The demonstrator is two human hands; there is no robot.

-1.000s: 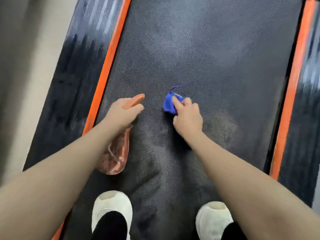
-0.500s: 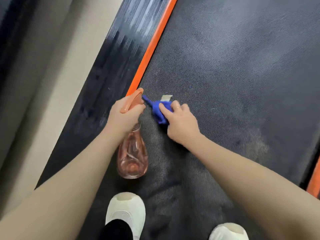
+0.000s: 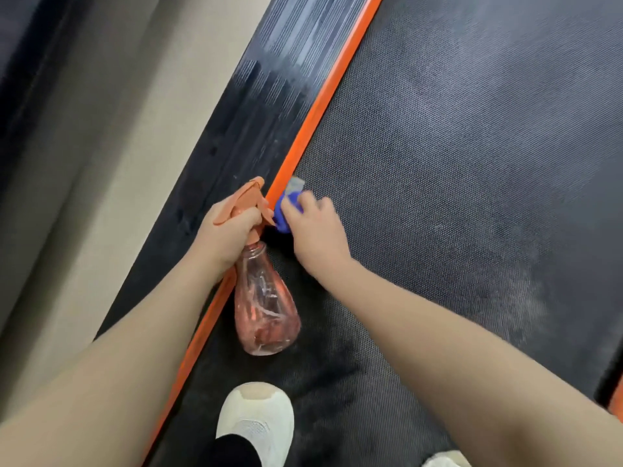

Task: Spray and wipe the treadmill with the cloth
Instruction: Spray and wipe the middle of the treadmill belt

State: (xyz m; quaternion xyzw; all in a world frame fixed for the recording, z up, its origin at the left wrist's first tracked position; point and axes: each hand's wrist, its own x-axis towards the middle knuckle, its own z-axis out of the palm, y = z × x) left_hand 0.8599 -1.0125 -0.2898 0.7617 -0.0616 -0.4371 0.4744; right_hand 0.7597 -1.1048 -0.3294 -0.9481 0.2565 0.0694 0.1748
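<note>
The small crumpled blue cloth (image 3: pixel 285 210) now lies at the left border of the belt, touching the bright orange plastic strip (image 3: pixel 313 116) that runs along it. One second ago it was near the middle of the dark textured treadmill belt (image 3: pixel 455 163), and half a second ago already close to the strip, so the wiping stroke has travelled toward nine o'clock and has reached its end. A pale tag of the cloth shows at its twelve o'clock side. The right hand (image 3: pixel 317 234) presses the cloth down with curled fingers bunched over it; the picture is blurred there, so I cannot tell exactly how each finger lies.

The left hand (image 3: pixel 229 234) has moved together with it and grips the neck of the transparent pink spray bottle with the orange trigger head (image 3: pixel 266 305), fingers clamped around it. The bottle hangs toward six o'clock, and its nozzle points to about one o'clock, over the strip.

In my judgement this stroke is finished, and the next one must turn back toward three o'clock, where much open belt remains, with a dull whitish patch at about four o'clock. At nine o'clock lies the black ribbed side rail (image 3: pixel 256 106), then the pale floor (image 3: pixel 101 163). At six o'clock one white shoe (image 3: pixel 256 419) stands on the belt, limiting room there.
</note>
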